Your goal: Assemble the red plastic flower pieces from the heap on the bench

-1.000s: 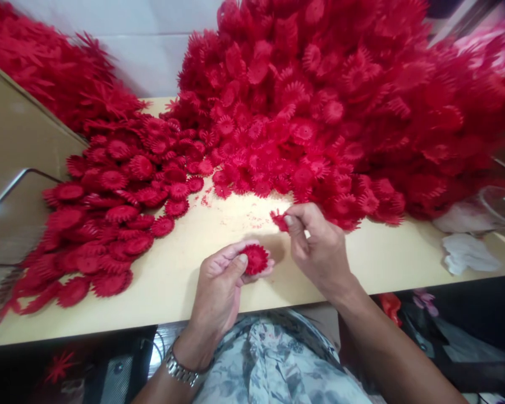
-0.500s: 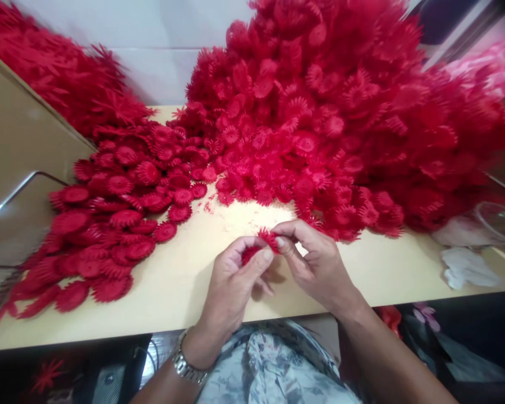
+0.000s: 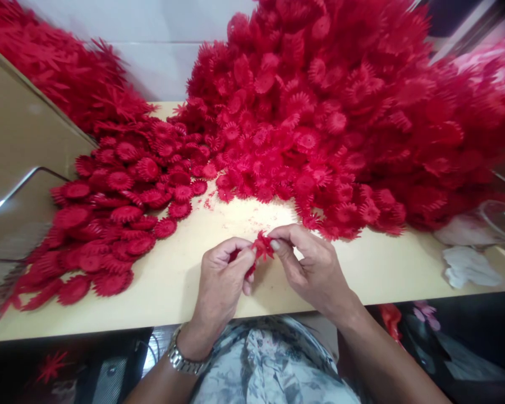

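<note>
A small red fabric flower piece (image 3: 262, 246) with spread, pointed petals is held between my two hands above the front of the table. My left hand (image 3: 225, 272) pinches its left side with thumb and forefinger, and more red pieces show partly hidden under those fingers. On the right edge of the flower piece, my right hand (image 3: 309, 264) closes thumb and forefinger on a petal. Beyond both hands rises a large heap of red flower pieces (image 3: 307, 140). Stacks of fringed red discs (image 3: 120, 216) lie to the left.
A cardboard panel (image 3: 29, 101) bounds the left side, with a metal wire (image 3: 21, 191) before it. At right lie a crumpled white tissue (image 3: 469, 266) and a clear plastic cup (image 3: 503, 221). Pointed red petals (image 3: 54, 67) pile up at the back left.
My left hand has shifted slightly left, away from my right. The flower piece between them now faces me more, with its petals spread wider.
</note>
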`<act>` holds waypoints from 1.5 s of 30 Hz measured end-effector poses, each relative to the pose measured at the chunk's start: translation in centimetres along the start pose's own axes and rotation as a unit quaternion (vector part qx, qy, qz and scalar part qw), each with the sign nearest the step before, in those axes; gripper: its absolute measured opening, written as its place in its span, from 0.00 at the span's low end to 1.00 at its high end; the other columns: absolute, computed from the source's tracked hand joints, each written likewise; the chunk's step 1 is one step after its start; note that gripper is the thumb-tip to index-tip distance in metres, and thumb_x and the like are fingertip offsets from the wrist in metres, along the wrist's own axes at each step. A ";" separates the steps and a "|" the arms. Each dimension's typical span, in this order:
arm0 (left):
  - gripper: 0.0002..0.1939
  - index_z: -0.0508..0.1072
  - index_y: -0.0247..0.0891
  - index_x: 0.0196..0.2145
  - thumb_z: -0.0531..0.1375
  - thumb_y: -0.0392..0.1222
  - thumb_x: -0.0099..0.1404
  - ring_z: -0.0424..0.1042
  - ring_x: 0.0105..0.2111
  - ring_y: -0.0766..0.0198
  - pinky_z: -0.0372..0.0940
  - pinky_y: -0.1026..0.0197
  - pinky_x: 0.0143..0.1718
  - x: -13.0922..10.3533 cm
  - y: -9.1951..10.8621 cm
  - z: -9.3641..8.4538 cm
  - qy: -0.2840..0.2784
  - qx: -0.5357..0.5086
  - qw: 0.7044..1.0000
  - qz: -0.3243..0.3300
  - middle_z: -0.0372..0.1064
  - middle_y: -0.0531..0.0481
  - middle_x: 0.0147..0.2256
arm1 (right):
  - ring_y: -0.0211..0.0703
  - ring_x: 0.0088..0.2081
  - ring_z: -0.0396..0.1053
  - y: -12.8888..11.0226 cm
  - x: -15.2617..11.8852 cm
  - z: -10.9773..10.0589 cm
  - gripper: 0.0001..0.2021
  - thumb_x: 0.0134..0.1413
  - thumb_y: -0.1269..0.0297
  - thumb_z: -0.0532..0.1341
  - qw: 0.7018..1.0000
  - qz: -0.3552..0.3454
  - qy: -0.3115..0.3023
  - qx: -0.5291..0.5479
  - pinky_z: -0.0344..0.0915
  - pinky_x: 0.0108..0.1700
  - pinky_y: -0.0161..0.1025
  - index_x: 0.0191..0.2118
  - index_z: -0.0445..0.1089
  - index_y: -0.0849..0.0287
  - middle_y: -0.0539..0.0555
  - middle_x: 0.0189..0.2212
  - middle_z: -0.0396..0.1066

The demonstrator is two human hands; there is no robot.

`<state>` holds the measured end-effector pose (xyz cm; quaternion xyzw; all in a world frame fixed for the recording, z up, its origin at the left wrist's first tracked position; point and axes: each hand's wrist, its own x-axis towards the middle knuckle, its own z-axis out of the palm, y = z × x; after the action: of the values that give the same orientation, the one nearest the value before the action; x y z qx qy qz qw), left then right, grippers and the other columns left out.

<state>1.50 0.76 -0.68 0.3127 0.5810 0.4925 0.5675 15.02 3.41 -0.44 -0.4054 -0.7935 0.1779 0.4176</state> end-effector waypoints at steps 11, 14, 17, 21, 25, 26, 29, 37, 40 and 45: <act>0.04 0.70 0.36 0.27 0.58 0.39 0.55 0.53 0.16 0.75 0.46 0.72 0.14 -0.4 0.1 -0.6 -0.057 -0.043 0.997 -0.017 0.57 0.58 0.17 | 0.34 0.28 0.68 0.3 0.0 0.2 0.05 0.55 0.76 0.54 1.000 -0.004 -0.004 0.004 0.64 0.31 0.29 0.35 0.66 0.62 0.52 0.26 0.70; 0.08 0.70 0.36 0.26 0.60 0.43 0.56 0.51 0.17 0.75 0.47 0.71 0.16 -0.4 0.1 -0.5 -0.077 -0.014 0.997 0.006 0.56 0.58 0.18 | 0.35 0.29 0.68 0.1 -0.2 0.5 0.06 0.56 0.76 0.53 1.000 -0.019 -0.010 -0.007 0.64 0.32 0.31 0.36 0.65 0.61 0.52 0.26 0.69; 0.11 0.67 0.35 0.21 0.61 0.43 0.55 0.50 0.17 0.74 0.47 0.70 0.17 -0.1 0.0 -0.3 -0.061 0.047 0.997 0.029 0.54 0.58 0.16 | 0.36 0.28 0.66 0.1 -0.3 0.6 0.08 0.57 0.76 0.51 0.999 -0.038 -0.022 -0.019 0.64 0.31 0.32 0.36 0.65 0.60 0.51 0.25 0.68; 0.14 0.63 0.36 0.16 0.59 0.41 0.56 0.47 0.15 0.74 0.45 0.69 0.16 0.5 0.3 -0.1 -0.033 0.087 0.995 0.031 0.51 0.59 0.14 | 0.40 0.29 0.65 1.2 0.4 -0.4 0.08 0.58 0.74 0.50 0.988 -0.056 0.005 -0.141 0.63 0.33 0.36 0.35 0.65 0.60 0.53 0.25 0.67; 0.12 0.67 0.36 0.18 0.59 0.40 0.57 0.52 0.16 0.74 0.49 0.70 0.17 1.4 1.6 0.9 -0.046 0.137 0.988 0.061 0.54 0.59 0.14 | 0.45 0.35 0.65 2.9 1.3 -2.4 0.08 0.58 0.73 0.51 0.954 -0.045 0.022 -0.297 0.63 0.38 0.40 0.37 0.67 0.63 0.58 0.30 0.69; 0.08 0.70 0.35 0.23 0.60 0.40 0.56 0.54 0.16 0.74 0.50 0.70 0.18 1.7 1.9 1.2 -0.052 0.150 0.985 0.066 0.56 0.59 0.15 | 0.46 0.37 0.65 3.2 1.3 -2.8 0.09 0.58 0.73 0.51 0.948 -0.042 0.017 -0.315 0.63 0.39 0.41 0.39 0.68 0.63 0.59 0.33 0.69; 0.18 0.71 0.35 0.44 0.62 0.41 0.55 0.57 0.17 0.73 0.53 0.70 0.19 2.3 2.5 1.5 -0.037 0.163 0.984 0.065 0.59 0.59 0.18 | 0.49 0.42 0.64 3.7 1.0 -3.6 0.12 0.57 0.71 0.53 0.944 -0.037 0.000 -0.329 0.62 0.43 0.45 0.46 0.67 0.62 0.61 0.41 0.68; 0.16 0.73 0.32 0.34 0.60 0.49 0.56 0.62 0.19 0.70 0.57 0.69 0.16 0.7 1.9 -1.1 -0.027 -0.095 0.992 -0.078 0.64 0.53 0.20 | 0.45 0.35 0.65 2.8 -1.1 -2.3 0.10 0.55 0.75 0.53 0.977 -0.046 -0.065 -0.197 0.64 0.38 0.42 0.41 0.69 0.65 0.58 0.32 0.69; 0.11 0.72 0.31 0.36 0.62 0.37 0.54 0.70 0.26 0.67 0.65 0.67 0.28 0.3 1.5 -1.3 -0.064 -0.170 0.979 -0.090 0.72 0.47 0.29 | 0.44 0.34 0.66 2.2 -1.0 -1.6 0.10 0.56 0.75 0.53 0.985 -0.046 -0.087 -0.141 0.65 0.37 0.41 0.41 0.69 0.64 0.57 0.32 0.69; 0.10 0.71 0.30 0.32 0.64 0.32 0.50 0.72 0.22 0.63 0.67 0.65 0.23 0.2 0.6 -1.2 -0.014 -0.146 0.987 -0.066 0.72 0.48 0.23 | 0.43 0.35 0.66 1.6 -0.7 -1.1 0.11 0.56 0.75 0.52 0.994 -0.037 -0.085 -0.060 0.65 0.37 0.40 0.43 0.68 0.62 0.57 0.32 0.69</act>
<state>0.22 0.88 -0.34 0.1941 0.5141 0.5291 0.6466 16.90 3.75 -1.19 -0.3835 -0.8498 0.1479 0.3299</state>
